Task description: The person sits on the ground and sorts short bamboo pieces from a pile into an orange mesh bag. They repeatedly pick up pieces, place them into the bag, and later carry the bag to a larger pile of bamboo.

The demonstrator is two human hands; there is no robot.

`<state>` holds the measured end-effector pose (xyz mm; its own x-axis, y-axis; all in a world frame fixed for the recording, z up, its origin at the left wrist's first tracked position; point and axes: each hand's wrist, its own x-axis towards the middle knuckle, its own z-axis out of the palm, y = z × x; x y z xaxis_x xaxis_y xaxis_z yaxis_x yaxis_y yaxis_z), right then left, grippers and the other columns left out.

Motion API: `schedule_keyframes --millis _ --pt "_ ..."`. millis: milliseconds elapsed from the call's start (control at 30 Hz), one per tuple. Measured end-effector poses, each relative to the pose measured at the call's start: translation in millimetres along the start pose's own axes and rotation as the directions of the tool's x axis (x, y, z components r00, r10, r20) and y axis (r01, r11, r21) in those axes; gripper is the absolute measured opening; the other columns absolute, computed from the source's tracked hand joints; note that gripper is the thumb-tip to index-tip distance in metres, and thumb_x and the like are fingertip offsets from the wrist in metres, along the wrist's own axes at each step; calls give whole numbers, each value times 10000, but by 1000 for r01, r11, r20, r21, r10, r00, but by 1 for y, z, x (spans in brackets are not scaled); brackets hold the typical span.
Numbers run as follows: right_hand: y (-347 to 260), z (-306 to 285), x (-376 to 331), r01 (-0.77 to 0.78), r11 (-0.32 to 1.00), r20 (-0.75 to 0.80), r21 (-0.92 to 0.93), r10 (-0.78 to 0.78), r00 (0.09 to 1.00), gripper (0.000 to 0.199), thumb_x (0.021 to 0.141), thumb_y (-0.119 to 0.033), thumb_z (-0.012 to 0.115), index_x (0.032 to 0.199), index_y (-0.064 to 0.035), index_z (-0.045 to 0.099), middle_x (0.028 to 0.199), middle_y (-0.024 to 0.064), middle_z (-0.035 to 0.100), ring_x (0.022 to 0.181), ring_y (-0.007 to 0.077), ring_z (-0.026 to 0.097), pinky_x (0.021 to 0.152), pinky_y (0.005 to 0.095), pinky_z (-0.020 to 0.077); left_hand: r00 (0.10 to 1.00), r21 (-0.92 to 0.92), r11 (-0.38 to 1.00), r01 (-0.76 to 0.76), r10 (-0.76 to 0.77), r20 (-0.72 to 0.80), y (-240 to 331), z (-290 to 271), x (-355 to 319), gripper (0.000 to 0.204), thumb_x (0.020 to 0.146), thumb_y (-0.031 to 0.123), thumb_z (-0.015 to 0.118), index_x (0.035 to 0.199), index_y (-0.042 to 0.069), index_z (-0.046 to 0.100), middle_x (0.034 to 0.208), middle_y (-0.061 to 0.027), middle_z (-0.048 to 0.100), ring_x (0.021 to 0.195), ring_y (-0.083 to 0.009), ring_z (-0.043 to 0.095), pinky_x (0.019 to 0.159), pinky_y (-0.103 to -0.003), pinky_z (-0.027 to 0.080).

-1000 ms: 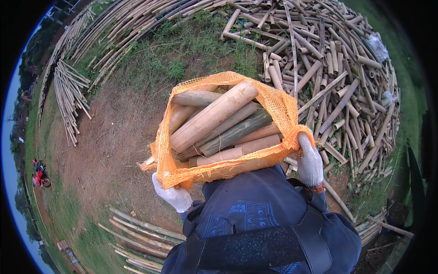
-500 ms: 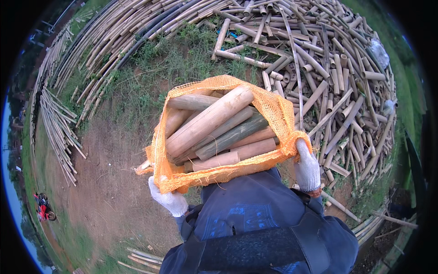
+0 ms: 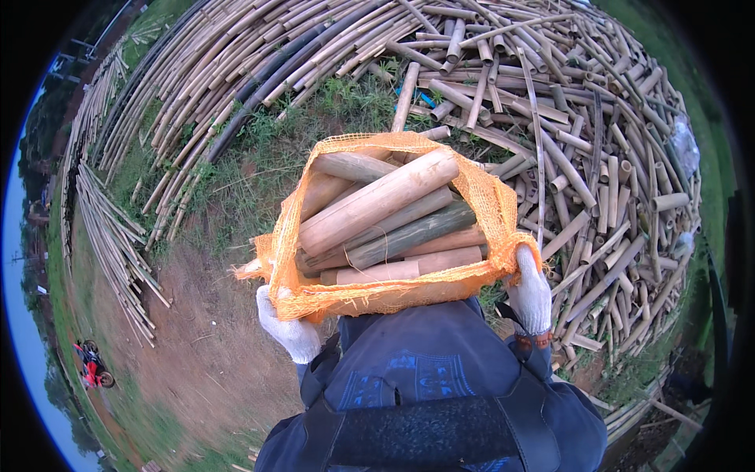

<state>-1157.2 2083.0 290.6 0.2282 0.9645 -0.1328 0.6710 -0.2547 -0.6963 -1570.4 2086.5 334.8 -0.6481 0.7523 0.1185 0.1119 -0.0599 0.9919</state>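
- Orange woven-mesh sack [image 3: 385, 300]: near centre, loaded with cylindrical tan and green bamboo pieces [image 3: 381, 200]; mouth open, untied.
- White-gloved left hand [image 3: 288, 327]: grasping rim's left corner.
- White-gloved right hand [image 3: 531, 295]: grasping right corner.
- Far right: tan bamboo heap [image 3: 568, 163], unbagged.

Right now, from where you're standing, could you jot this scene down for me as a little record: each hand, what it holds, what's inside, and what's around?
Left hand: white-gloved, gripping the near left corner of an orange mesh sack
Right hand: white-gloved, gripping the sack's right edge
Sack mouth: open, facing up
Contents: cut bamboo pieces, mostly pale brown, one darker and greenish
Right side: jumbled heap of bamboo
Upper left: long bamboo poles
Far left: red motorcycle
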Motion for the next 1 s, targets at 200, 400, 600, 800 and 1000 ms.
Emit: schedule_keyframes --millis 200,400,600,800,1000 --pt "-39 21 74 -105 961 -143 256 145 979 462 1147 -229 633 1552 -19 560 1451 155 678 1293 267 679 1084 390 545 981 36 998 -43 35 189 -27 87 142 177 1069 183 647 1015 18 612 922 -21 583 882 -112 558 809 -296 472" --pt "-115 15 112 -223 283 -37 933 690 723 542 1153 -417 628 1478 16 596 1386 111 678 1207 217 682 999 348 552 904 86 995 -54 12 427 -8 162 256 121 1036 124 690 1029 10 650 873 -43 617 851 -121 574 784 -316 487" --pt "-173 4 143 -82 322 -195 943 735 649 556 1157 -425 617 1504 5 560 1397 98 653 1278 216 622 1124 409 465 762 94 994 -63 -13 647 15 255 319 108 1043 112 679 1024 6 665 817 -101 649 793 -147 646 741 -343 519" --pt "-171 7 195 -53 307 -233 950 814 533 576 1148 -447 627 1509 -4 559 1441 118 629 1321 236 601 1164 411 442 575 -11 995 -98 66 816 6 364 366 92 1010 107 683 1059 32 663 857 -164 715 825 -327 774 741 -400 561" --pt "-170 1 239 -142 270 -202 952 907 371 657 1145 -524 594 1538 -2 533 1512 152 600 1353 267 614 1154 425 476 445 -43 993 -114 89 891 4 458 391 130 1057 191 660 1071 62 654 866 -150 714 781 -330 730 724 -411 542"
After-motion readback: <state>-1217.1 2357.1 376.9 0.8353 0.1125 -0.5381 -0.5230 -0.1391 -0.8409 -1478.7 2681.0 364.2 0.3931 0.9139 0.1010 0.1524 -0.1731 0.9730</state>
